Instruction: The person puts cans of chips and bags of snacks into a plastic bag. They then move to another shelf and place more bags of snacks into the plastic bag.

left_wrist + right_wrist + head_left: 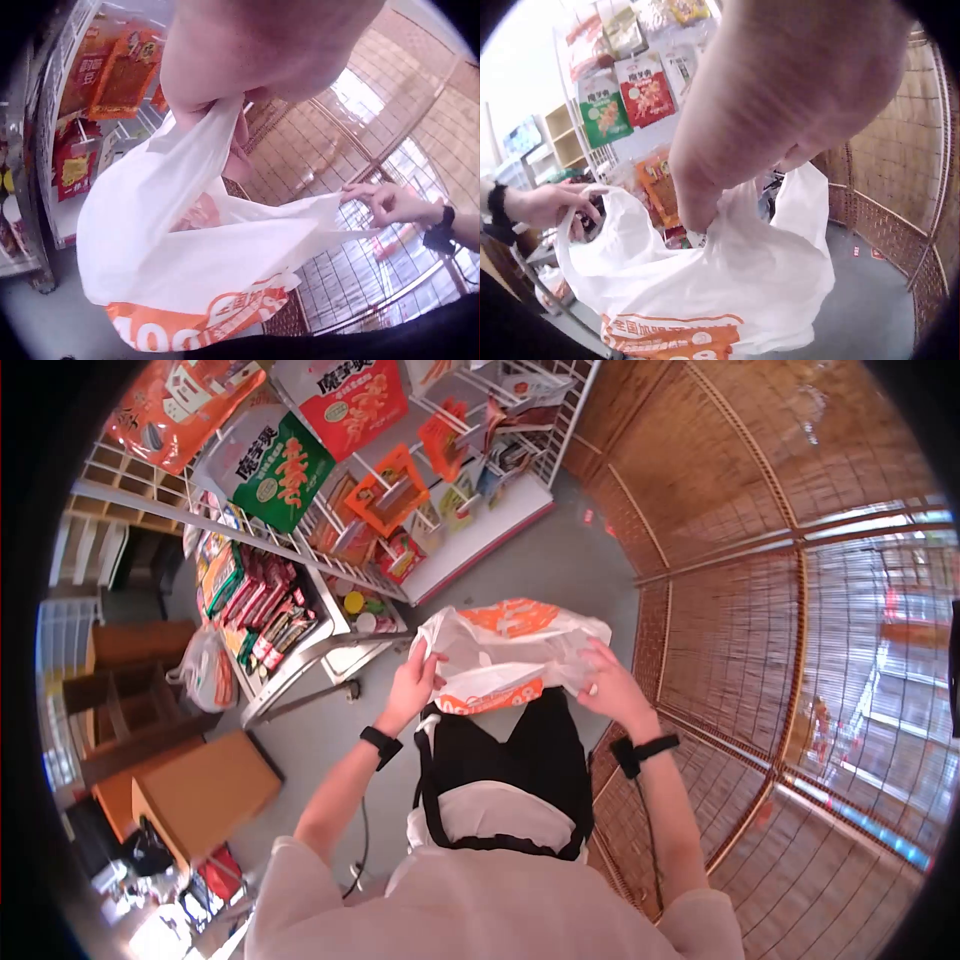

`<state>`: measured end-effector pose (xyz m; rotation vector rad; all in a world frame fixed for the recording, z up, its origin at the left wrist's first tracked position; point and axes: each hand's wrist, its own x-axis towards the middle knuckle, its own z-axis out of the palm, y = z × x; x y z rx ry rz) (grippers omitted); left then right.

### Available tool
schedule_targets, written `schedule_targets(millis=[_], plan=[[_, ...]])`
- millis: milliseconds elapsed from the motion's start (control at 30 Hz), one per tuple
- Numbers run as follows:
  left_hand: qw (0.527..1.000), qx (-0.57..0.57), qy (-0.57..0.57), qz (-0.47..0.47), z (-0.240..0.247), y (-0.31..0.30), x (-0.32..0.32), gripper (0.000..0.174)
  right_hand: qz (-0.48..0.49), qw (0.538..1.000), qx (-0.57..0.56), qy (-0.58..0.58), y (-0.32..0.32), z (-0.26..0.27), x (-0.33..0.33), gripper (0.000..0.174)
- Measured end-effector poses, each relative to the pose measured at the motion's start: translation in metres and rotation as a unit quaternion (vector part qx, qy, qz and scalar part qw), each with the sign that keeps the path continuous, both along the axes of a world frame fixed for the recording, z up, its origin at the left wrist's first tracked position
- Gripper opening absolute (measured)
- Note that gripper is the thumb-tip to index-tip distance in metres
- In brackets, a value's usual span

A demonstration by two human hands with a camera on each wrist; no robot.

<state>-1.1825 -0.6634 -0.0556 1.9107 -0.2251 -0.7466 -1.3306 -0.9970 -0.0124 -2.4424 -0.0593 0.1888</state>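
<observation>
A white plastic bag with orange print [490, 685] hangs between both hands in front of the person's lap, its mouth spread apart. At its left side the left hand [412, 688] grips the edge; in the left wrist view that hand [262, 52] pinches a gathered strip of the bag [150, 225]. The right hand [612, 685] holds the opposite side, and in the right wrist view its fingers [697, 202] are curled on the bag's white plastic [780, 262]. Part of the inside shows in the head view; whether it holds anything I cannot tell.
A wire rack with hanging snack packets [285, 465] stands ahead to the left, beside a low shelf of packets [265, 600]. Another filled bag [208, 670] hangs at the left above a cardboard box [205, 790]. Woven screens [720, 610] line the right side.
</observation>
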Motion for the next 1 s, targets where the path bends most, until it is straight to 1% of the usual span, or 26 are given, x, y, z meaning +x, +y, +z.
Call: schedule_targets(millis=[67,133,200,233,267,333,400,433,500,533,600,667,733,800,867,933,1000], plan=[[1.000,0.014,0.008,0.024,0.003,-0.027,-0.002,0.044,0.034,0.999,-0.009,0.003,-0.035,-0.024,0.024,0.016],[0.997,0.020,0.007,0.077,0.002,-0.053,-0.003,0.045,0.060,0.998,-0.001,0.014,-0.055,-0.033,0.045,0.017],[0.997,0.024,0.006,0.079,-0.012,-0.072,-0.002,0.045,0.090,0.996,0.017,0.009,-0.071,-0.051,0.068,0.017],[0.996,0.038,-0.020,0.081,-0.020,-0.081,-0.001,0.046,0.092,0.996,0.019,0.013,-0.079,-0.066,0.078,0.017],[0.994,0.052,-0.046,0.080,-0.032,-0.088,0.005,0.046,0.093,0.995,0.022,0.012,-0.084,-0.084,0.088,0.017],[0.994,0.070,-0.017,0.084,-0.059,-0.098,0.016,0.049,0.093,0.995,0.028,0.021,-0.090,-0.120,0.107,0.017],[0.990,0.100,-0.050,0.081,-0.100,-0.102,0.028,0.052,0.109,0.994,0.017,0.024,-0.096,-0.158,0.129,0.018],[0.991,0.100,-0.044,0.081,-0.122,-0.103,0.037,0.052,0.110,0.993,0.017,0.029,-0.098,-0.180,0.139,0.018],[0.964,0.255,-0.064,0.023,-0.166,-0.101,0.049,0.056,0.102,0.995,0.008,0.014,-0.096,-0.224,0.155,0.019],[0.964,0.261,-0.054,0.026,-0.182,-0.099,0.055,0.056,0.107,0.994,0.014,0.022,-0.092,-0.237,0.163,0.019],[0.964,0.231,-0.130,0.024,-0.210,-0.098,0.069,0.059,0.100,0.995,-0.009,0.005,-0.088,-0.254,0.179,0.016],[0.962,0.226,-0.149,0.044,-0.238,-0.093,0.081,0.061,0.106,0.994,-0.003,-0.001,-0.084,-0.270,0.195,0.018],[0.959,0.235,-0.146,0.067,-0.248,-0.088,0.095,0.062,0.127,0.992,-0.020,-0.008,-0.079,-0.278,0.213,0.019],[0.955,0.244,-0.143,0.093,-0.257,-0.084,0.107,0.064,0.149,0.989,-0.014,-0.023,-0.077,-0.295,0.228,0.021],[0.960,0.222,-0.137,0.100,-0.266,-0.079,0.121,0.069,0.170,0.985,-0.006,-0.043,-0.076,-0.313,0.247,0.024],[0.956,0.214,-0.164,0.113,-0.274,-0.077,0.137,0.071,0.175,0.982,-0.027,-0.065,-0.074,-0.334,0.268,0.023],[0.966,0.214,-0.124,0.082,-0.289,-0.074,0.151,0.071,0.189,0.980,-0.029,-0.061,-0.073,-0.355,0.290,0.022]])
